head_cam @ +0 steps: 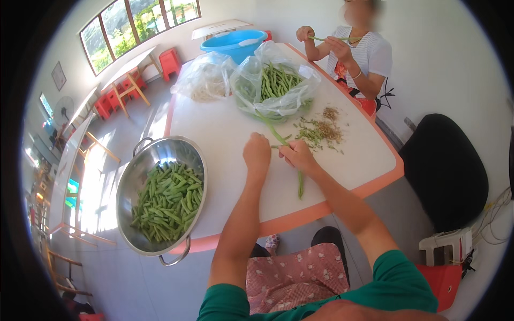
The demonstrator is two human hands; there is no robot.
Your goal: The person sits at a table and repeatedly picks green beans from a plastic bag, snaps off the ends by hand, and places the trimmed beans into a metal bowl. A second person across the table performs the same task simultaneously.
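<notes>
Long green beans [273, 129] cross between my two hands over the white tabletop; one bean's end hangs down below my right hand. My right hand [298, 155] is closed around them. My left hand [257, 153] is curled just to their left, and its fingertips are hidden from me. To the left, a steel colander or basin [202, 168] with loop handles holds a heap of cut green bean pieces [168, 202]. Beyond my hands, an open clear plastic bag [245, 86] holds whole green beans [277, 82]. Trimmed bean ends [317, 134] lie scattered to the right.
Another clear bag [209, 80] with pale contents and a blue plastic basin [235, 44] stand at the table's far end. A co-worker [359, 56] across on the right holds a long bean in both hands. A black chair back [447, 172] is right of the table's orange edge [361, 191].
</notes>
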